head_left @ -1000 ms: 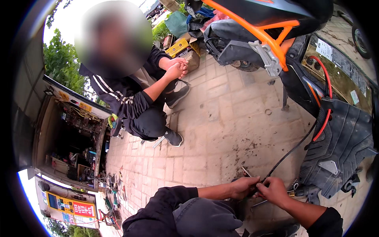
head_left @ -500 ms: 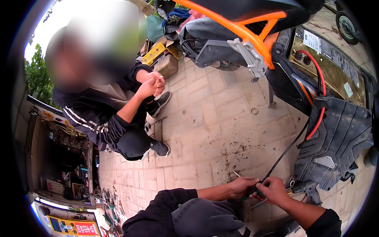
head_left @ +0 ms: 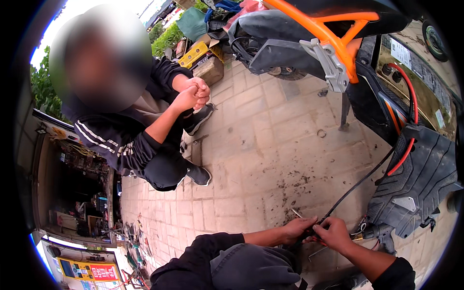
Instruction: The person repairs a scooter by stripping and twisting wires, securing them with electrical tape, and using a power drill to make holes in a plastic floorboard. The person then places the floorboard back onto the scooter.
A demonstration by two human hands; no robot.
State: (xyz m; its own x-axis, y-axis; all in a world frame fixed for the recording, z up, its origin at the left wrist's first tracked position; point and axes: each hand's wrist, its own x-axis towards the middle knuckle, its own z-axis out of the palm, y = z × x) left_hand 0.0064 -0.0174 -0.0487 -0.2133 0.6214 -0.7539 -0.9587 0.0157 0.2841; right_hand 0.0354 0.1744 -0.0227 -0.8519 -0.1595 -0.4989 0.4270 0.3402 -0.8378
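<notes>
In front of my lap, my left hand (head_left: 299, 229) and my right hand (head_left: 335, 234) come close together, both with fingers pinched. A thin black cable (head_left: 358, 182) runs down from the motorbike into the grip of both. Something small and red shows under my right fingers; its kind is hidden. Close to my right hand lies a grey-black power drill (head_left: 384, 236) on the paving. Beyond it is a black ribbed plastic panel (head_left: 414, 181). A thick red cable (head_left: 414, 99) curves from a gold-coloured battery case (head_left: 442, 107) down over that panel.
The motorbike's orange frame (head_left: 314, 28) fills the upper right, with its stand (head_left: 344, 113) on the paving (head_left: 251, 159). At left a person (head_left: 140, 140) squats with clasped hands. Behind them are a yellow box (head_left: 193, 54) and a stone block (head_left: 209, 71). Tools lie along the lower left.
The view has shifted a little, so the motorbike sits further right. My hands stay together at the cable. The squatting person's hands remain clasped.
</notes>
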